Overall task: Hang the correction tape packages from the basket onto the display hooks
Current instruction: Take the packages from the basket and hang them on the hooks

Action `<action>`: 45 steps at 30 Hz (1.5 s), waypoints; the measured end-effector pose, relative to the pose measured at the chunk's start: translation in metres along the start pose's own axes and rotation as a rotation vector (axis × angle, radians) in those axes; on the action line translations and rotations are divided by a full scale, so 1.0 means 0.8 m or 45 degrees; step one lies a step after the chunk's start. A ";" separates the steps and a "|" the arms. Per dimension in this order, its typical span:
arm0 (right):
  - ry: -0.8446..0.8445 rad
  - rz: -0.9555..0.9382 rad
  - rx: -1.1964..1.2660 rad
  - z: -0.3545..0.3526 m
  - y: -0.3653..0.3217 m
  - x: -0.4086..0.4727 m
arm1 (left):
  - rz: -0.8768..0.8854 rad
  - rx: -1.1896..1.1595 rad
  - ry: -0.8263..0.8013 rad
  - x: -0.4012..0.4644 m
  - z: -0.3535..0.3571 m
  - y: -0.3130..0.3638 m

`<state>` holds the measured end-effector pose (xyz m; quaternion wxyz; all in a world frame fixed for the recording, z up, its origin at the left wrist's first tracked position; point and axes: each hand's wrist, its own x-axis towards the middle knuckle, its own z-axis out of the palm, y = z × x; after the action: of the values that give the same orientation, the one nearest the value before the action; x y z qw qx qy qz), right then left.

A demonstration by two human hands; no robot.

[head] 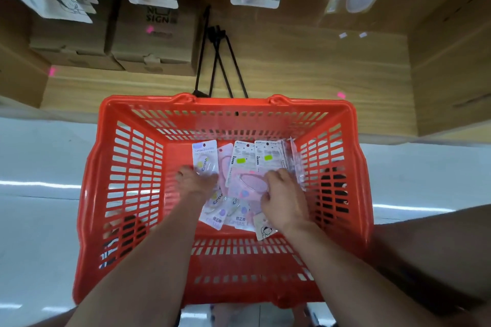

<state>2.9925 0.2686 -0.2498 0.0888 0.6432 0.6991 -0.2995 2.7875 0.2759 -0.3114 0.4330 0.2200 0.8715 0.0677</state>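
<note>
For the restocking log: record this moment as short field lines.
container: red basket on the pale floor
contents: correction tape packages, loose pile on the basket bottom
left hand: down on the pile, blurred, grip unclear
right hand: fingers curled on the pink package
display: black hooks bare, nothing hung there yet

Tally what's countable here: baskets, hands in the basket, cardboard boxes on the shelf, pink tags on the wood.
basket: 1
hands, left hand and right hand, both inside on the packages: 2
boxes: 2
pink tags: 3
Total: 8
Packages overlap, so no reliable count.
</note>
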 end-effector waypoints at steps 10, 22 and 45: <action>0.194 0.458 0.211 -0.005 0.028 0.005 | -0.051 -0.108 -0.104 0.007 -0.012 -0.017; 0.111 0.515 0.590 -0.030 0.039 0.023 | -0.093 -0.369 -0.470 -0.023 -0.015 -0.068; 0.164 0.467 0.816 -0.018 0.046 0.046 | -0.117 -0.780 -0.544 -0.045 0.009 -0.062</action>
<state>3.0255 0.3071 -0.2679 -0.1092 0.7703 0.4472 -0.4413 2.7964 0.2154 -0.3053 0.6534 0.0502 0.7099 0.2582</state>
